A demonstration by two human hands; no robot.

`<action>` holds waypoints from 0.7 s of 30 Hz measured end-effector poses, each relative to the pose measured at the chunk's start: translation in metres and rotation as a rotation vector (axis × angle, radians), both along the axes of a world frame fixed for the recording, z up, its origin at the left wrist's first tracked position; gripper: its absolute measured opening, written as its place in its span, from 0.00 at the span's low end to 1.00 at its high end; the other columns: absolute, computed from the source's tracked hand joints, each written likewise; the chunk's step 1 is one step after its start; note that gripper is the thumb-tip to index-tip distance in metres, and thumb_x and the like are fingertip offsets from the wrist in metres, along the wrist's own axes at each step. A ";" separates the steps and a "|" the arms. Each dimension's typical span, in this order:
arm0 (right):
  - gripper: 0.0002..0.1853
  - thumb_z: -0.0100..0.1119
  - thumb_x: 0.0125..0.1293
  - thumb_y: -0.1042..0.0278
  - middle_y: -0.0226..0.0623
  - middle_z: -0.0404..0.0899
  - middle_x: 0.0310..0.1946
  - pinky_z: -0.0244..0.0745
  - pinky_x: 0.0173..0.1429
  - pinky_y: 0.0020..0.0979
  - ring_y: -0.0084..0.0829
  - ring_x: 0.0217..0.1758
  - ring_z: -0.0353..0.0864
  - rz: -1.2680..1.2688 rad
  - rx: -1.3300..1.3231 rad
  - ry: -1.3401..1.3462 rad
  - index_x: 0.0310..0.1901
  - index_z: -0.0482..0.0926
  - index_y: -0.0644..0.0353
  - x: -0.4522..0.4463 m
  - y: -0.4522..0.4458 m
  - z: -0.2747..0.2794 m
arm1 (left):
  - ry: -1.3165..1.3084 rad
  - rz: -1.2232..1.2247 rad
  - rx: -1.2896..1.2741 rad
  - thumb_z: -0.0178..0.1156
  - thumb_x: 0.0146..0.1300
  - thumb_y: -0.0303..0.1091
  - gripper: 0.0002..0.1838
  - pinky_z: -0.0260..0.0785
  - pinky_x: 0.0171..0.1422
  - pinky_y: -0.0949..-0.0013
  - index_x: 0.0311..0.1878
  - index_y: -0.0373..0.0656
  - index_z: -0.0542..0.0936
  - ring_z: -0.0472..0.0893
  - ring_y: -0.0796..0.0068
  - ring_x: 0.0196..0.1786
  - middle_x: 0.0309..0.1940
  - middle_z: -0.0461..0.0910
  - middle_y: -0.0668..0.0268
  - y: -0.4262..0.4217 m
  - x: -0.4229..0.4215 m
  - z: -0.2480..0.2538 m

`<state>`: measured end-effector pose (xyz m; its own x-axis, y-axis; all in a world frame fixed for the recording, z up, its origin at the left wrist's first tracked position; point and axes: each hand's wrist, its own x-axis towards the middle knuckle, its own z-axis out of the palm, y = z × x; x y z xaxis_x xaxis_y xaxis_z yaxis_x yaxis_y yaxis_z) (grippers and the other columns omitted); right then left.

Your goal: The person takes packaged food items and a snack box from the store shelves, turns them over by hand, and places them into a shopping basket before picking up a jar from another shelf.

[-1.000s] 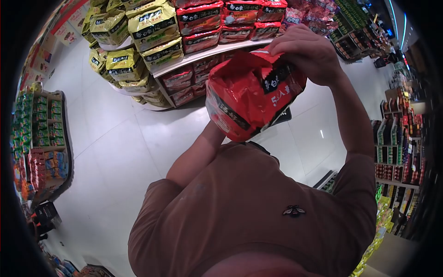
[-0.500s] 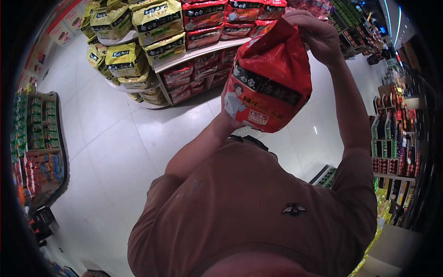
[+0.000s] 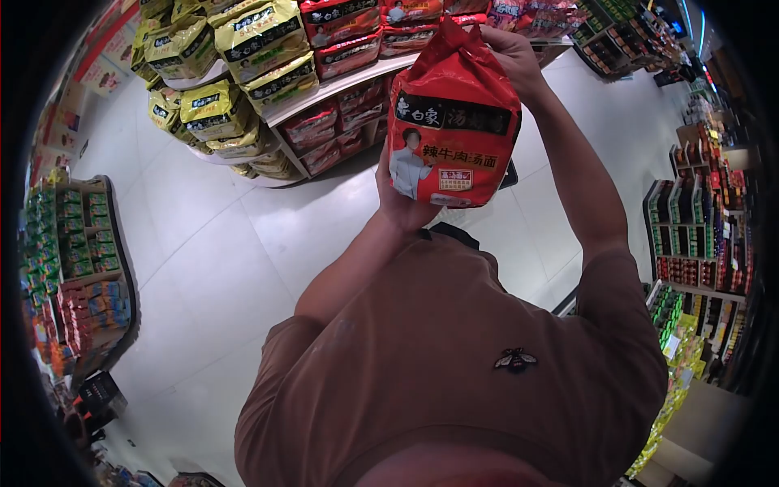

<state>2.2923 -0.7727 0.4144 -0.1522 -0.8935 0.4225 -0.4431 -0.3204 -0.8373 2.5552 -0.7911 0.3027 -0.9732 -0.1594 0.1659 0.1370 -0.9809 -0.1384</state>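
A red multipack of instant noodles (image 3: pixel 466 134) is held up in front of my chest, its printed front facing me and its gathered top pointing up. My left hand (image 3: pixel 404 204) grips the pack from its lower left side, with most of the fingers hidden behind it. At the upper right, my right hand (image 3: pixel 510 55) has its fingers curled behind the edge near the gathered top. The pack hides the fingertips there.
Yellow noodle packs (image 3: pixel 264 40) and red noodle packs (image 3: pixel 345 28) fill a rounded display shelf (image 3: pixel 324 99) ahead. Another stocked shelf (image 3: pixel 122 276) stands at left, and more shelving (image 3: pixel 690 235) lines the right. Pale tiled floor (image 3: pixel 219 260) lies between them.
The noodle pack has turned from a tilt to nearly upright, its front now squarer to me. Both hands have shifted left with it, and the right hand is slightly lower.
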 end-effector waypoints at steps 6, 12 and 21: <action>0.13 0.55 0.75 0.69 0.29 0.85 0.45 0.77 0.53 0.23 0.18 0.47 0.81 0.014 -0.008 -0.054 0.55 0.81 0.66 -0.012 0.021 -0.001 | -0.213 0.065 -0.132 0.41 0.69 0.68 0.39 0.54 0.76 0.37 0.76 0.55 0.61 0.65 0.48 0.73 0.74 0.63 0.58 0.013 -0.021 0.011; 0.18 0.54 0.77 0.65 0.36 0.79 0.58 0.73 0.62 0.26 0.21 0.58 0.77 0.058 -0.059 -0.029 0.62 0.76 0.64 -0.058 0.047 -0.011 | -0.245 0.123 -0.171 0.46 0.70 0.63 0.35 0.56 0.75 0.38 0.73 0.54 0.66 0.68 0.50 0.71 0.71 0.68 0.58 0.034 -0.062 0.014; 0.33 0.43 0.79 0.47 0.41 0.64 0.72 0.59 0.77 0.40 0.36 0.75 0.65 -0.013 -0.189 -0.831 0.75 0.56 0.61 -0.063 0.131 -0.043 | -0.090 0.421 -0.309 0.57 0.66 0.52 0.33 0.66 0.71 0.47 0.72 0.49 0.65 0.75 0.56 0.65 0.63 0.75 0.57 0.058 -0.134 0.004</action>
